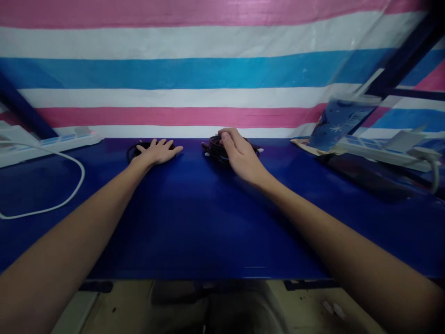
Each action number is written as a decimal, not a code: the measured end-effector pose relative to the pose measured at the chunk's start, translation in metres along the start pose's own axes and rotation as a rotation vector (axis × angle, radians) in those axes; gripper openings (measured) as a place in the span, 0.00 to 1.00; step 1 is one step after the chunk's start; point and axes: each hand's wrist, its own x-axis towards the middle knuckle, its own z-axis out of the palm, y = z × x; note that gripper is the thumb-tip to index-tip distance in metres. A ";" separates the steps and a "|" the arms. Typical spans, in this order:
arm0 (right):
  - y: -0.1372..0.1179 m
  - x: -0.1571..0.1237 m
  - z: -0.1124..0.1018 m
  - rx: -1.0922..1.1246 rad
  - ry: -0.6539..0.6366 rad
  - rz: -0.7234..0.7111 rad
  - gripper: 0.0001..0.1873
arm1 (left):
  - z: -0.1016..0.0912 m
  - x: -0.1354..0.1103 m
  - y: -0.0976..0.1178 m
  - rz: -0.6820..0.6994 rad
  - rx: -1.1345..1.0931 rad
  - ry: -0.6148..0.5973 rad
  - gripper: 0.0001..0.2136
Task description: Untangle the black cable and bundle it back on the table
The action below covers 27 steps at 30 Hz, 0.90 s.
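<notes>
Head view, looking down along both of my bare forearms stretched across a glossy dark blue surface (208,222). My left hand (158,152) lies flat and spread, its grip released, palm down on a small loop of thin black cable (134,149) near the far edge. My right hand (239,155) is cupped over a bundled coil of black cable (215,147) with small white ends, fingers curled on top; I judge it a loose grasp on the bundle, not a tight clench. The two cable heaps sit apart, near the striped pink, white and blue sheet (194,74) behind. A white power strip (52,141) with a looping white cord (74,185) lies far left; a second white power strip (382,150) and a blue printed packet (339,123) lie right. I judge both cables are being pinned; any next move needs a firmer closing of fingers.
</notes>
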 end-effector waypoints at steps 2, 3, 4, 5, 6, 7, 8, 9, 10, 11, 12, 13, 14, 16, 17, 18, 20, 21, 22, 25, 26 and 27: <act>0.003 0.003 -0.004 -0.051 0.024 -0.028 0.18 | 0.001 -0.011 0.007 -0.058 -0.036 -0.042 0.43; 0.004 0.005 -0.007 -0.085 0.047 -0.027 0.17 | 0.000 -0.015 0.009 -0.068 -0.053 -0.042 0.42; 0.005 0.008 -0.011 -0.125 0.073 -0.014 0.16 | -0.001 -0.019 0.012 -0.062 -0.059 -0.023 0.40; 0.007 0.010 -0.016 -0.168 0.103 0.010 0.14 | -0.003 -0.022 0.014 -0.056 -0.061 0.003 0.38; 0.008 0.012 -0.021 -0.213 0.134 0.040 0.12 | -0.004 -0.025 0.015 -0.051 -0.062 0.032 0.36; 0.010 0.014 -0.027 -0.255 0.164 0.073 0.10 | -0.006 -0.028 0.017 -0.045 -0.061 0.065 0.34; 0.013 0.016 -0.032 -0.296 0.189 0.109 0.08 | -0.007 -0.031 0.019 -0.040 -0.057 0.098 0.32; 0.016 0.017 -0.037 -0.337 0.209 0.152 0.07 | -0.008 -0.033 0.022 -0.033 -0.051 0.138 0.30; 0.019 0.018 -0.042 -0.374 0.216 0.210 0.06 | -0.009 -0.036 0.025 -0.019 -0.047 0.182 0.28; 0.023 0.018 -0.045 -0.407 0.214 0.280 0.05 | -0.011 -0.038 0.029 0.000 -0.047 0.233 0.26; 0.027 0.018 -0.048 -0.433 0.203 0.356 0.04 | -0.012 -0.041 0.033 0.021 -0.050 0.289 0.24; 0.031 0.018 -0.050 -0.449 0.187 0.427 0.03 | -0.014 -0.044 0.038 0.046 -0.057 0.345 0.22; 0.035 0.017 -0.051 -0.451 0.166 0.489 0.05 | -0.017 -0.047 0.044 0.070 -0.065 0.396 0.20; 0.042 0.016 -0.051 -0.420 0.113 0.568 0.14 | -0.021 -0.053 0.056 0.109 -0.084 0.463 0.18; 0.044 0.016 -0.051 -0.401 0.089 0.590 0.18 | -0.023 -0.058 0.062 0.127 -0.092 0.483 0.18; 0.046 0.016 -0.050 -0.388 0.068 0.611 0.21 | -0.024 -0.062 0.069 0.147 -0.102 0.492 0.17; 0.048 0.015 -0.050 -0.381 0.053 0.637 0.22 | -0.025 -0.072 0.083 0.187 -0.127 0.499 0.16; 0.049 0.015 -0.049 -0.385 0.057 0.641 0.21 | -0.023 -0.076 0.090 0.210 -0.137 0.499 0.16; 0.050 0.015 -0.049 -0.389 0.064 0.639 0.19 | -0.022 -0.080 0.097 0.236 -0.144 0.495 0.16; 0.056 0.014 -0.046 -0.389 0.080 0.628 0.16 | -0.015 -0.083 0.112 0.320 -0.143 0.468 0.15; 0.058 0.014 -0.045 -0.386 0.083 0.627 0.15 | -0.014 -0.083 0.116 0.343 -0.141 0.455 0.15; 0.059 0.015 -0.043 -0.384 0.086 0.629 0.15 | -0.014 -0.083 0.118 0.357 -0.136 0.443 0.15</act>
